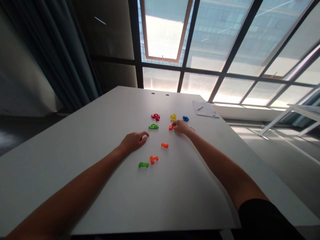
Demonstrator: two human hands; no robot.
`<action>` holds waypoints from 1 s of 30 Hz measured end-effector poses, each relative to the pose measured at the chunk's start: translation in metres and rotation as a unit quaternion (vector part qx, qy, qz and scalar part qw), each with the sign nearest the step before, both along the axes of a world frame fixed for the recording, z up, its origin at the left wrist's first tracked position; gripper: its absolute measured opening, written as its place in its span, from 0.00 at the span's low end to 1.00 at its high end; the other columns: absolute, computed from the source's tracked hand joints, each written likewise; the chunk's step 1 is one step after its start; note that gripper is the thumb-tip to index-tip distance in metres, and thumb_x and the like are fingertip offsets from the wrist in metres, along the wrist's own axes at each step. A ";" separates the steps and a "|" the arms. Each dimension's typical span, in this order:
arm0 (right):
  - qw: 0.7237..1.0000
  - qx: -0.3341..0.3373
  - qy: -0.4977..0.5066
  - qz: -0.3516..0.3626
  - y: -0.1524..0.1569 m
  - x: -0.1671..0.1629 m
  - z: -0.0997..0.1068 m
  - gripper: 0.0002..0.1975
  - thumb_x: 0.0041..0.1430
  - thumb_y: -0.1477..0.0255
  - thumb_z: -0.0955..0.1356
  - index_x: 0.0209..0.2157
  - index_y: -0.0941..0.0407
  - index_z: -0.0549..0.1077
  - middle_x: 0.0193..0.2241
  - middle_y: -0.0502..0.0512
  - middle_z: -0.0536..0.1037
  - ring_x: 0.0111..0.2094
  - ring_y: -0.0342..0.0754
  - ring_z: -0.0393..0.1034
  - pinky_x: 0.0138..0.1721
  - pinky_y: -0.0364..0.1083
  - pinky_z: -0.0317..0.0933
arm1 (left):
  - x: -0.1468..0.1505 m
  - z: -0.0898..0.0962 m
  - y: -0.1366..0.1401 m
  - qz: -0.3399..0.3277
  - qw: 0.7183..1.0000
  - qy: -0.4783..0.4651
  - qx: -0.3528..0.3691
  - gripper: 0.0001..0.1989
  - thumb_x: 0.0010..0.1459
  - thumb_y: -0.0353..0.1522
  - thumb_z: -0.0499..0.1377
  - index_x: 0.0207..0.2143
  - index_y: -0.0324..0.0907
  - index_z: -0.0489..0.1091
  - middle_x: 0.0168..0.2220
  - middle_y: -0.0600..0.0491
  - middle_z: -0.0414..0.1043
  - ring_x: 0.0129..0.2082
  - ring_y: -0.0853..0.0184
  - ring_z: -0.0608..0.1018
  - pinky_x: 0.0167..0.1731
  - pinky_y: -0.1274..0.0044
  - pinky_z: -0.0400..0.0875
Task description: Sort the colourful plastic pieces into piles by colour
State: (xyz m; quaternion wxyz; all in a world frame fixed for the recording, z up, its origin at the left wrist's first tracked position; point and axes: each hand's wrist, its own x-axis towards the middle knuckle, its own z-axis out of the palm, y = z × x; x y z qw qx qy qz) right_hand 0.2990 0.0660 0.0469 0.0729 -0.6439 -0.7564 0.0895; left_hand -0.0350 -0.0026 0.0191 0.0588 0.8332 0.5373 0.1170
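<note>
My right hand (181, 127) reaches across the white table, its fingertips closed on an orange plastic piece (171, 127) that they partly cover. Just beyond it lie a yellow piece (173, 117) and a blue piece (185, 118). My left hand (134, 140) rests on the tabletop, fingers loosely bent and apart, holding nothing. Closest to its fingertips is a long green piece (153, 126), with a red piece (155, 117) behind that. Nearer to me are a small orange piece (164, 145), a T-shaped orange piece (154, 160) and another green piece (143, 165).
Paper sheets (203, 108) with pens on them lie at the table's far right. Two round holes (153, 93) pierce the far end of the white table (82, 143). Windows stand behind it, a dark curtain (57, 50) hangs left, and a white-legged table (305, 111) stands right.
</note>
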 end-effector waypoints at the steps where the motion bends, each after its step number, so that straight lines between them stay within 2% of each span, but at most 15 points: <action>1: 1.000 -0.003 0.000 0.002 -0.002 -0.001 0.000 0.15 0.67 0.76 0.71 0.51 0.54 0.85 0.54 0.60 0.86 0.55 0.55 0.79 0.53 0.43 0.67 | 0.000 0.000 0.000 0.000 1.000 0.000 0.000 0.21 0.70 0.43 0.52 0.55 0.54 0.80 0.32 0.54 0.80 0.35 0.59 0.82 0.34 0.74 0.69; 7: 1.000 0.011 0.000 -0.006 -0.014 -0.010 -0.003 0.17 0.69 0.65 0.73 0.55 0.58 0.81 0.54 0.66 0.85 0.55 0.59 0.79 0.51 0.46 0.68 | 0.001 0.001 0.000 -0.003 1.000 -0.005 0.005 0.21 0.70 0.43 0.52 0.55 0.54 0.80 0.32 0.54 0.81 0.34 0.59 0.83 0.34 0.74 0.71; 11: 0.999 0.045 0.000 -0.009 -0.019 -0.012 -0.005 0.13 0.72 0.71 0.70 0.55 0.57 0.81 0.55 0.65 0.85 0.55 0.57 0.79 0.53 0.46 0.67 | 0.000 0.001 0.000 -0.004 1.000 -0.006 0.003 0.21 0.70 0.43 0.52 0.55 0.53 0.80 0.32 0.54 0.81 0.34 0.59 0.83 0.34 0.74 0.71; 17: 0.999 0.044 -0.009 -0.008 -0.026 -0.008 -0.001 0.12 0.70 0.75 0.71 0.52 0.56 0.83 0.55 0.64 0.85 0.55 0.55 0.79 0.53 0.45 0.67 | 0.000 0.002 -0.001 -0.005 1.000 -0.003 0.003 0.21 0.71 0.44 0.52 0.55 0.53 0.80 0.32 0.54 0.81 0.34 0.60 0.83 0.35 0.74 0.72; 26: 0.998 0.054 -0.027 -0.010 -0.039 -0.007 -0.003 0.15 0.68 0.74 0.71 0.53 0.58 0.83 0.55 0.66 0.84 0.54 0.56 0.79 0.51 0.46 0.68 | 0.001 0.001 0.000 -0.005 1.000 -0.003 0.001 0.20 0.71 0.43 0.52 0.55 0.53 0.80 0.33 0.54 0.81 0.34 0.60 0.83 0.35 0.74 0.71; 30: 0.998 0.050 -0.029 -0.008 -0.045 -0.008 0.003 0.15 0.68 0.72 0.72 0.54 0.57 0.83 0.55 0.65 0.83 0.54 0.57 0.78 0.52 0.46 0.68 | 0.001 0.002 0.000 -0.007 1.000 -0.006 -0.001 0.20 0.70 0.43 0.52 0.55 0.53 0.80 0.32 0.54 0.81 0.33 0.60 0.83 0.34 0.74 0.70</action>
